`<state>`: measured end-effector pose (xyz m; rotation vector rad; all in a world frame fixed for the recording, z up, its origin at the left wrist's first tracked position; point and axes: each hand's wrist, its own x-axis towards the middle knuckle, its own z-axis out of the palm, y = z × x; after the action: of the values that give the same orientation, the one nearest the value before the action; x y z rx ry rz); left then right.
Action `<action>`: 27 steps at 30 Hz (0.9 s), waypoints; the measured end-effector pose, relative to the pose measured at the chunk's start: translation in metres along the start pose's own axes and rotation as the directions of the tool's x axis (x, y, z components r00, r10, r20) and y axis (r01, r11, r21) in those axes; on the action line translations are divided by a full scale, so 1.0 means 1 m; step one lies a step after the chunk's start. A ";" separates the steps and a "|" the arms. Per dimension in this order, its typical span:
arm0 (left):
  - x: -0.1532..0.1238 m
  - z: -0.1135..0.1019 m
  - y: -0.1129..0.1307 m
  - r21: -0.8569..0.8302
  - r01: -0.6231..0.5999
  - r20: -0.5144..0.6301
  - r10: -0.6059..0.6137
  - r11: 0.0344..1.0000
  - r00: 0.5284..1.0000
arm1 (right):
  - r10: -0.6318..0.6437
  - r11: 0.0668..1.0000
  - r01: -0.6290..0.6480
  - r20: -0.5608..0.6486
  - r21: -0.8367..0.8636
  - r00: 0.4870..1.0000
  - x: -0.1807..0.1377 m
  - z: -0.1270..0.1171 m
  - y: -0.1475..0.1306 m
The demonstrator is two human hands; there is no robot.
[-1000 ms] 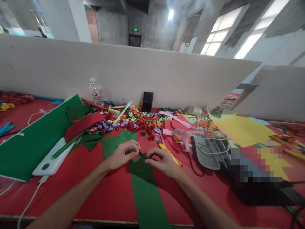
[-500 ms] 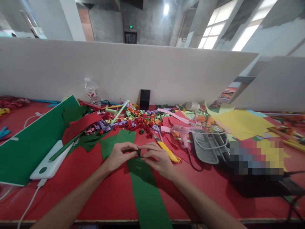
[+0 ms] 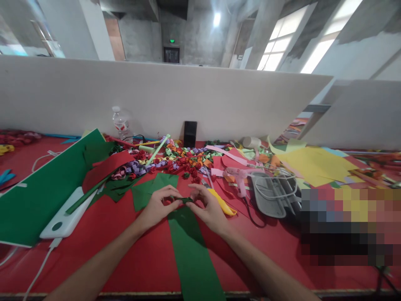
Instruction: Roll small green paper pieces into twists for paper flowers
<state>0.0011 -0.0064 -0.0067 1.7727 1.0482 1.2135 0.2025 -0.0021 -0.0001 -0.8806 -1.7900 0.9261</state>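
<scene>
1. Taking your hands as the clock's centre, the white partition (image 3: 156, 96) stands along twelve o'clock, behind everything on the table
2. The red tabletop (image 3: 140, 255) spreads beneath your forearms and out on both sides
3. At nine o'clock you have a green board (image 3: 40, 200), standing tilted on its long edge
4. A green paper strip (image 3: 199, 259) runs from under your hands to six o'clock, crossing the table's front edge
5. Yellow paper sheets (image 3: 316, 163) lie overlapped between two and three o'clock
6. A heap of paper curls (image 3: 175, 159), in purple, orange, red and green, spreads around twelve o'clock
7. The grey tray (image 3: 269, 196) sits at three o'clock, a white cable looped over it
8. Your left hand (image 3: 161, 205) pinches the left end of the small piece between thumb and fingertips
9. Your right hand (image 3: 208, 207) has its fingers curled and its thumb at the piece's right end; whether it grips, you cannot tell from here
10. The pink glue gun (image 3: 239, 179) rests between two and three o'clock, beside the tray
11. Just past your right hand, at three o'clock, lies the yellow cutter (image 3: 223, 203)
12. Smallest is the dark green paper piece (image 3: 185, 200), held between your hands above the strip's far end
</scene>
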 end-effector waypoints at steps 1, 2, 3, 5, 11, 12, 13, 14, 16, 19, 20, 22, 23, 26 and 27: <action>-0.001 0.002 -0.001 -0.010 0.023 -0.011 -0.023 1.000 1.000 | 0.026 1.000 -0.026 0.013 0.009 1.000 0.001 0.001 0.000; -0.002 0.003 -0.003 -0.027 0.054 -0.021 -0.055 0.998 0.998 | 0.048 0.999 -0.048 0.021 0.008 0.999 0.002 0.002 0.000; -0.002 0.005 -0.005 -0.047 0.087 -0.024 -0.088 0.995 0.996 | 0.070 0.998 -0.070 0.020 0.000 0.997 0.002 0.003 0.000; -0.004 0.009 -0.008 -0.094 0.143 -0.020 -0.146 0.985 0.989 | 0.125 0.992 -0.125 -0.002 -0.016 0.992 0.003 0.005 0.000; -0.002 0.014 -0.009 -0.191 0.230 0.013 -0.231 0.954 0.973 | 0.219 0.976 -0.219 -0.032 0.005 0.975 0.003 0.007 -0.002; -0.002 0.014 -0.008 -0.181 0.241 0.025 -0.240 0.954 0.970 | 0.214 0.977 -0.213 -0.024 0.010 0.977 0.003 0.007 -0.002; -0.001 0.013 -0.007 -0.169 0.250 0.032 -0.248 0.953 0.968 | 0.206 0.978 -0.206 -0.015 0.016 0.978 0.003 0.007 -0.002; -0.001 0.013 -0.006 -0.158 0.255 0.034 -0.252 0.954 0.967 | 0.197 0.980 -0.196 -0.009 0.024 0.980 0.003 0.008 -0.001; -0.001 0.012 -0.004 -0.145 0.246 0.028 -0.244 0.958 0.969 | 0.173 0.984 -0.172 -0.018 0.035 0.985 0.003 0.010 0.000; -0.002 0.012 -0.001 -0.124 0.214 0.041 -0.211 0.969 0.977 | 0.143 0.989 -0.142 -0.064 0.031 0.988 0.005 0.011 0.000; -0.002 0.012 0.000 -0.120 0.211 0.047 -0.207 0.970 0.977 | 0.148 0.989 -0.146 -0.078 0.033 0.986 0.006 0.011 0.000; -0.002 0.013 0.001 -0.119 0.221 0.057 -0.215 0.968 0.975 | 0.179 0.983 -0.176 -0.083 0.048 0.980 0.007 0.011 -0.001; -0.001 0.013 0.001 -0.120 0.230 0.061 -0.224 0.966 0.973 | 0.196 0.980 -0.192 -0.078 0.056 0.977 0.008 0.010 -0.002; 0.000 0.013 -0.001 -0.136 0.260 0.063 -0.253 0.956 0.965 | 0.224 0.973 -0.221 -0.054 0.068 0.973 0.009 0.008 -0.003; 0.000 0.013 -0.002 -0.156 0.267 0.050 -0.262 0.951 0.964 | 0.234 0.970 -0.230 -0.037 0.079 0.972 0.009 0.008 -0.003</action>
<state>0.0130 -0.0070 -0.0120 1.4685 1.0987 1.0707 0.1913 0.0030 0.0033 -1.0709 -1.6254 1.1052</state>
